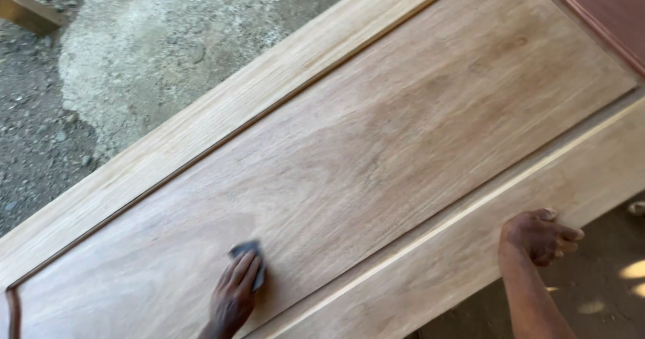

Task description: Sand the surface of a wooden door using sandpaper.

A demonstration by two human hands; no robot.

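Lying flat on the pale recessed panel (376, 144) of a wooden door (222, 110), a small dark sanding pad (247, 253) sits pressed under the left hand (235, 292), fingers flat over it. The right hand (537, 237) curls its grip round the door's near edge, above gravelly ground (87, 70).

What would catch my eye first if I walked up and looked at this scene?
A big pale wooden door fills the view slantwise, with a sunken panel inside raised frame strips. The left hand presses a small dark sanding pad flat on the panel near the bottom edge. The right hand grips the door's near rim at lower right, over grey gravel ground.
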